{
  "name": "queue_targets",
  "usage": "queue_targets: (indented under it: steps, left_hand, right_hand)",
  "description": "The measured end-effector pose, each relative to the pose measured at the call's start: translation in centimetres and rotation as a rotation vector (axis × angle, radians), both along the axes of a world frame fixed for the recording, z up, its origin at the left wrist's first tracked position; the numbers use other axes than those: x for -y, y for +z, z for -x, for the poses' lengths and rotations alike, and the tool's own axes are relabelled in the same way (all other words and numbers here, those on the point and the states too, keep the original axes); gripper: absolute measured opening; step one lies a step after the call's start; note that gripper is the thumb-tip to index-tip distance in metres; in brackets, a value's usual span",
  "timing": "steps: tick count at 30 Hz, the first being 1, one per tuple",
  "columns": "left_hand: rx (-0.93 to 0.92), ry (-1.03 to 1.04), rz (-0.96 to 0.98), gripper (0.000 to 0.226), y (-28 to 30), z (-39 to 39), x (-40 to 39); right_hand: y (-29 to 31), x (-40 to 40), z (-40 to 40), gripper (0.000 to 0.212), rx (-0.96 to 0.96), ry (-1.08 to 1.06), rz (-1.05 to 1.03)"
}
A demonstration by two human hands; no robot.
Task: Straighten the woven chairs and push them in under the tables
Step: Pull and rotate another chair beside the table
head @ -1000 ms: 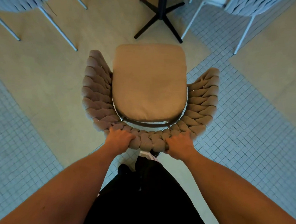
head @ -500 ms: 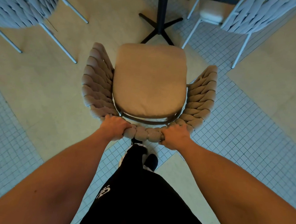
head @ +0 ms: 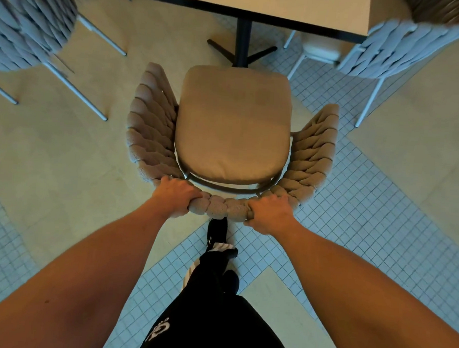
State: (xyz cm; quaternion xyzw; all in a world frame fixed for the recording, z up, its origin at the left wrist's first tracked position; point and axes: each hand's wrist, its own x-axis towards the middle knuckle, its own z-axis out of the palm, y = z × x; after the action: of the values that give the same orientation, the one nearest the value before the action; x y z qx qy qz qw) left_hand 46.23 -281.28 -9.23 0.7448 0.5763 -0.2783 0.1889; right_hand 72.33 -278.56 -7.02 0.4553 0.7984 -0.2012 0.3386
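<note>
left hand (head: 174,197): fingers curled over the top rail of the tan woven chair (head: 231,136), clamped on the braid at the back's left end.
right hand (head: 270,212): same grip, wrapped tight on the rail at the back's right end; a short run of braid shows between the 2 hands.
arms: both bare, stretched forward and nearly straight.
tan woven chair: directly in front of the person, back toward them, seat facing the table (head: 248,4).
seat cushion (head: 232,123): tan, square-ish, front edge just short of the table's near edge, not under the top.
table: light top with dark edge, black post (head: 242,41) on a cross foot; the chair lines up with the post.
grey chair, left (head: 26,22): woven back, pale metal legs, well apart from the table, angled away.
grey chair, right (head: 389,46): woven back blurred, its seat tucked partly beneath the table corner.
floor (head: 51,151): beige slabs crossed by bands of small pale square tiles.
person: black trousers, 1 dark shoe (head: 217,230) just behind the chair back.
</note>
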Motion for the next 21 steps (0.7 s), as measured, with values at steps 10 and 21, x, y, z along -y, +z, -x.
queue_targets:
  steps: [10,21]
  left_hand:
    - [0.007,-0.005,-0.032,0.044,-0.1,0.8,-6.8]
    - [0.043,0.017,-0.061,0.043,0.2,1.6,-9.0]
  right_hand:
    - [-0.7,-6.9,0.7,0.057,0.005,-0.026,-0.025]
    - [-0.4,-9.4,1.4,0.058,0.002,-0.038,-0.045]
